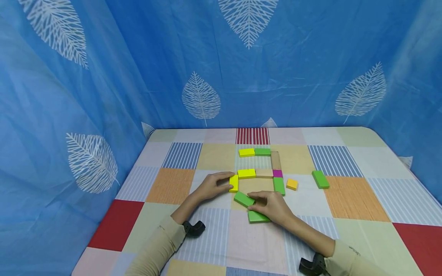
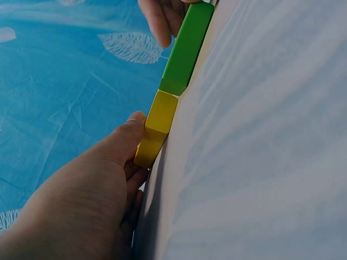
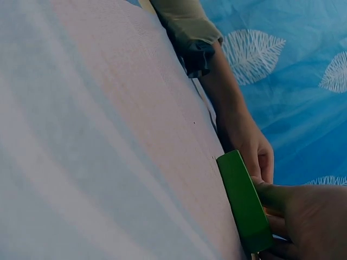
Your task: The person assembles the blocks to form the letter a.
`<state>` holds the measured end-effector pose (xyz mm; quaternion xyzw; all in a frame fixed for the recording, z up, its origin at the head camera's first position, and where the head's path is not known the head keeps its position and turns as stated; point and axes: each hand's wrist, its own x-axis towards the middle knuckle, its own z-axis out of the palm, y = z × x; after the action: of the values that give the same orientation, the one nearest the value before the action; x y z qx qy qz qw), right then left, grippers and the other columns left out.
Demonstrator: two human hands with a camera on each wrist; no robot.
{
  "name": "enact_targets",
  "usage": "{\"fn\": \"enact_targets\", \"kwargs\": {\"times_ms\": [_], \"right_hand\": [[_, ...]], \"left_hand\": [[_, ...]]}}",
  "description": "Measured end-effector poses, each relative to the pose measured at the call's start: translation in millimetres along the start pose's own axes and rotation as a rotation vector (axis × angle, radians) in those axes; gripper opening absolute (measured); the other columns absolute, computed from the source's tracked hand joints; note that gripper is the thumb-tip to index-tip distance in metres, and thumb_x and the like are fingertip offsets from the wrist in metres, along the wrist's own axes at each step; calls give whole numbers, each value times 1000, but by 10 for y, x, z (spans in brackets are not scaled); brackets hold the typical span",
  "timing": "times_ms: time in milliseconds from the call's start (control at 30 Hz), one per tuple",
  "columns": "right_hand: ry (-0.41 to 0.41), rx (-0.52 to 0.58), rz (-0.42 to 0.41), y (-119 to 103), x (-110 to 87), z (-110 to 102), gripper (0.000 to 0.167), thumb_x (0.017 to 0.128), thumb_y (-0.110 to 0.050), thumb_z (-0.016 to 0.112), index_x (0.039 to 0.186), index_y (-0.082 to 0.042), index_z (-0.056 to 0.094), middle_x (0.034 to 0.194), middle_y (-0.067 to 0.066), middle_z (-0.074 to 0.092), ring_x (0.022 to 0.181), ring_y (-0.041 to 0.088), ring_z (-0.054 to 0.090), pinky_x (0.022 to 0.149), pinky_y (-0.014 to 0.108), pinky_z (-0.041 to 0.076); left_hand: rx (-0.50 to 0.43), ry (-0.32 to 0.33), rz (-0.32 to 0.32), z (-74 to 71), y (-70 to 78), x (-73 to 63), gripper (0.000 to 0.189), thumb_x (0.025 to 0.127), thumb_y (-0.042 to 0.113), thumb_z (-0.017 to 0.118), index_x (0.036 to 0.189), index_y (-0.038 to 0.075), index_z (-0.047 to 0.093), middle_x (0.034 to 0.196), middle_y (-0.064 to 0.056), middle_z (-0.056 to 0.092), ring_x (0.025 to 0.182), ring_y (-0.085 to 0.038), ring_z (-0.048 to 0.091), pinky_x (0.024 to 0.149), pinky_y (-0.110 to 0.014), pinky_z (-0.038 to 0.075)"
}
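A yellow block [image 1: 233,183] lies at the left side of a block outline on the table. My left hand [image 1: 215,186] pinches it between thumb and fingers, and the left wrist view shows this yellow block [image 2: 157,127] end to end with a green one [image 2: 188,49]. Slantwise below it on the cloth is that green block [image 1: 243,199], its right end pinched by my right hand [image 1: 271,206]. Another green block [image 1: 258,217] lies just under my right hand; in the right wrist view a green block [image 3: 244,200] partly hides the fingers.
Above and right, the outline continues with yellow [image 1: 246,174], wooden [image 1: 264,173], purple [image 1: 277,173] and green [image 1: 279,186] blocks. A small orange block [image 1: 291,184] and a green block [image 1: 320,179] lie apart to the right. A blue curtain [image 1: 241,76] hangs behind the table.
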<state>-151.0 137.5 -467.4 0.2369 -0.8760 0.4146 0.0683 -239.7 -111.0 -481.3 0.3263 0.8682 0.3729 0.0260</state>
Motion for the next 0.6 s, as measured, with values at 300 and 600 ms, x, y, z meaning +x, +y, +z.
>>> {"fn": "enact_targets", "kwargs": {"times_ms": [300, 600], "right_hand": [[-20, 22, -31, 39, 19, 11, 39, 70, -31, 80, 104, -14, 71, 101, -6, 68, 99, 9, 61, 86, 31, 49], [-227, 114, -54, 124, 57, -96, 51, 79, -29, 73, 125, -12, 59, 125, -4, 57, 118, 15, 50, 95, 33, 43]], "left_hand": [[13, -1, -8, 0, -20, 2, 49, 86, 37, 64, 130, 17, 55, 130, 1, 53, 122, -15, 46, 102, -31, 35], [-27, -7, 11, -15, 11, 9, 48, 87, 35, 64, 130, 15, 55, 131, -1, 53, 122, -16, 46, 102, -32, 35]]}}
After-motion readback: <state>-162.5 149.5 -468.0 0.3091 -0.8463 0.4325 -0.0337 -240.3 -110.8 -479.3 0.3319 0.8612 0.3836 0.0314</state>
